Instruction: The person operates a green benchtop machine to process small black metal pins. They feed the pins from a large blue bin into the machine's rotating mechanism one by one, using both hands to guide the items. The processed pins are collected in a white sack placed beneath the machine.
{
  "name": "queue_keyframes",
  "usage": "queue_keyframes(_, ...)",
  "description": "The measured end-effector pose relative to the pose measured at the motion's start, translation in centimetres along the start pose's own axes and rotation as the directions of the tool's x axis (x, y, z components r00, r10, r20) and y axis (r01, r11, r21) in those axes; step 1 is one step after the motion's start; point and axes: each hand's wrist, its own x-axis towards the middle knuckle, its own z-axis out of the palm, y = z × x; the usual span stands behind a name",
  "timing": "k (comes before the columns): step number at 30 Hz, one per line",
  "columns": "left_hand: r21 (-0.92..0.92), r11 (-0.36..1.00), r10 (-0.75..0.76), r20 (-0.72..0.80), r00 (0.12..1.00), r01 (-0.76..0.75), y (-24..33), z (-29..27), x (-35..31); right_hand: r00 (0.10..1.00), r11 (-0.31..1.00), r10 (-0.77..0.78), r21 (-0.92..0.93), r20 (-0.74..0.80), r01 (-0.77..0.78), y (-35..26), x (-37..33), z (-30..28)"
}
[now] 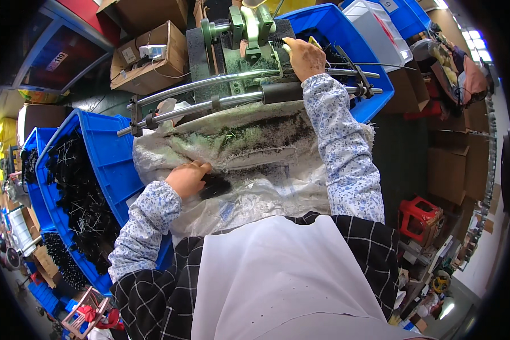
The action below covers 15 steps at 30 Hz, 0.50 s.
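Observation:
My right hand (306, 58) is closed at the right side of a green bench machine (249, 34). Its fingers pinch a small black wire brush (276, 43) whose bristles point toward the machine's jaws; part of it is hidden by the fingers. Lower left, my left hand (188, 178) rests on a whitish plastic sheet (255, 198) spread over my lap. Its fingers curl against a dark tuft of black bristles (216, 186), partly covered by the hand. Two metal rods (204, 107) cross between the machine and the sheet.
At left, a blue bin (110, 147) holds many black wire brushes (79, 192). Another blue bin (374, 99) stands beyond my right hand. A cardboard box (153, 68) sits left of the machine. A red stool (419, 218) is at right.

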Motion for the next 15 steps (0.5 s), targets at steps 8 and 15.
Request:
queue_keyframes(8, -0.229, 0.951, 0.174, -0.155, 0.972, -0.207, 0.8, -3.3, 1.1, 0.998, 0.997, -0.060, 0.044, -0.017, 0.061, 1.1, 0.8, 0.9)
queue_keyframes(15, -0.145, 0.900, 0.356, -0.302, 0.885, -0.411, 2.9, -7.0, 2.6, 0.998, 0.991, 0.042, -0.126, 0.048, -0.035, 0.7, 0.7, -0.7)
